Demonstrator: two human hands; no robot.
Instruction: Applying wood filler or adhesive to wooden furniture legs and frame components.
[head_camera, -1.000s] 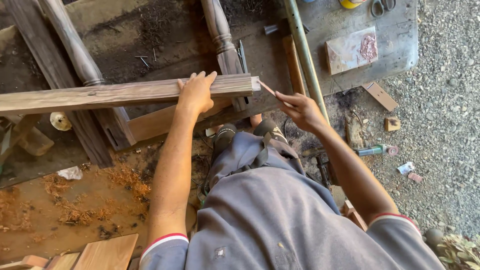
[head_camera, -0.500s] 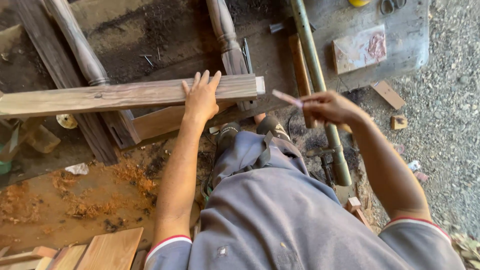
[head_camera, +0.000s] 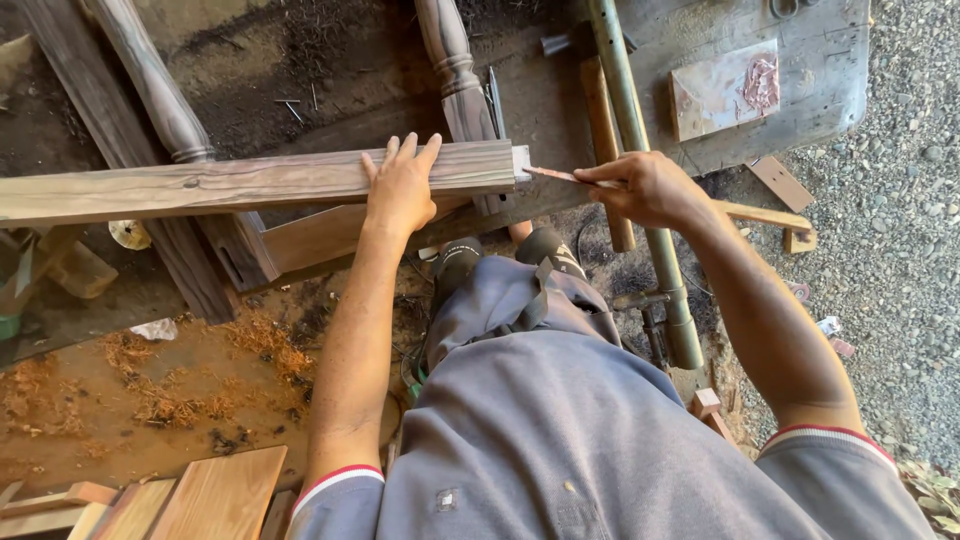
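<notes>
Resting under left hand (head_camera: 400, 190): plank (head_camera: 200, 185)

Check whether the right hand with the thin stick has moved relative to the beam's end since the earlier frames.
Yes. The right hand has come in toward the beam; the stick tip now meets the beam's notched end.

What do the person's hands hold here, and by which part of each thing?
The left hand presses flat on the long wooden beam near its cut end. The right hand pinches a thin stick-like tool by its rear end, tip at the beam's end.
</notes>
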